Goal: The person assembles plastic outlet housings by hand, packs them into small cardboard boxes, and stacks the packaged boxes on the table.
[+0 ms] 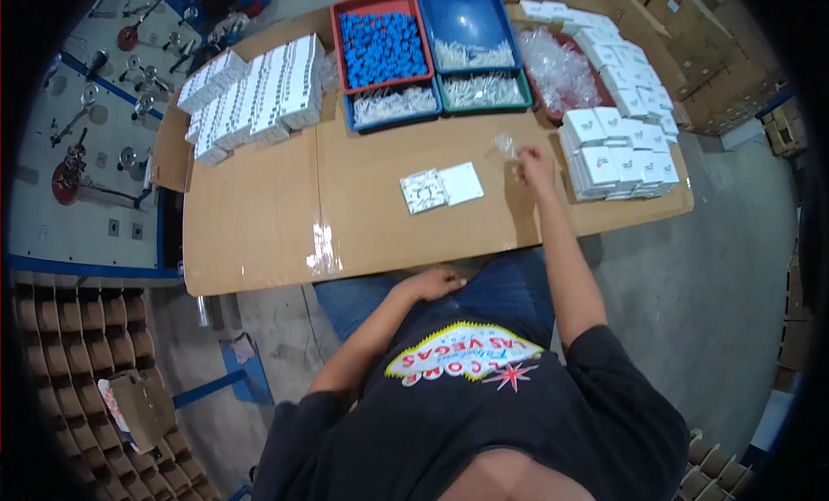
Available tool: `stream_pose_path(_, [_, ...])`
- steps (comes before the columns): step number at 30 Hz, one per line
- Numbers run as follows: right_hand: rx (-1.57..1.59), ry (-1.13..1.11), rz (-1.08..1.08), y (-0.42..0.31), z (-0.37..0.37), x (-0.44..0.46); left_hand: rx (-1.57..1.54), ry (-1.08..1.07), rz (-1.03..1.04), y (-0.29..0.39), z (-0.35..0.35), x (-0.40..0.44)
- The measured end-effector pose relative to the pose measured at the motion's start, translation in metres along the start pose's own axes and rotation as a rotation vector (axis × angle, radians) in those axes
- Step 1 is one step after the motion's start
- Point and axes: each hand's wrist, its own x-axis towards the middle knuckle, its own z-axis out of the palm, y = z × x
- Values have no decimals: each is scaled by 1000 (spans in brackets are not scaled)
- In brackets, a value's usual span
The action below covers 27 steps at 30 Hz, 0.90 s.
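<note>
You wore a black short-sleeved T-shirt (406, 441), printed with a yellow-edged "Vegas" sign (466, 350) and red star (512, 378), and blue jeans (345, 307).

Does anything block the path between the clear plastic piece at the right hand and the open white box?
Nothing visible does: between the clear plastic piece at the right hand and the open white box lies only bare cardboard.

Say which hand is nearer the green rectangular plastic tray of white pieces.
Right. The right hand is over the brown cardboard-covered table, right of the green tray and on its near side. The left hand is at the lap, off the table's near edge.
</note>
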Motion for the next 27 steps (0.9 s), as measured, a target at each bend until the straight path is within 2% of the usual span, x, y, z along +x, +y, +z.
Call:
stream_pose_path(3, [-10,42,-5,24,-16,-15,-141,276,131,24,-1,-45])
stream_pose_path(9, [148,25,77,29,-20,-62,-704,457,238,28,-10,-88])
stream_pose_path(11, [103,0,71,25,-12,-61,-627,601,203,26,-24,-86])
stream_pose_path(12, [100,12,60,20,-7,-58,-625,593,219,24,-31,-84])
stream_pose_path(14, [118,-30,84,5,0,-42,-512,793,233,23,-50,-71])
stream_pose_path(15, [118,-25,83,-3,-1,-36,-511,788,236,26,-58,-66])
stream_pose_path(17, [81,4,19,-30,5,-8,-288,963,271,29,-83,-57])
stream_pose_path(19, [47,-12,-87,-41,-4,38,-175,1012,272,18,-102,-43])
stream_pose_path(21, [349,108,-135,-75,-3,58,104,1151,198,21,-110,-37])
stream_pose_path(22, [345,117,-131,-90,-3,62,100,1141,200,20,-111,-33])
stream_pose_path(24, [232,157,-164,-106,1,62,154,1124,186,15,-114,-27])
stream_pose_path(26, [-52,-48,-176,-76,5,63,172,1131,148,14,-110,-19])
stream_pose_path(27, [-360,-74,-317,-45,16,54,192,1147,104,13,-108,-15])
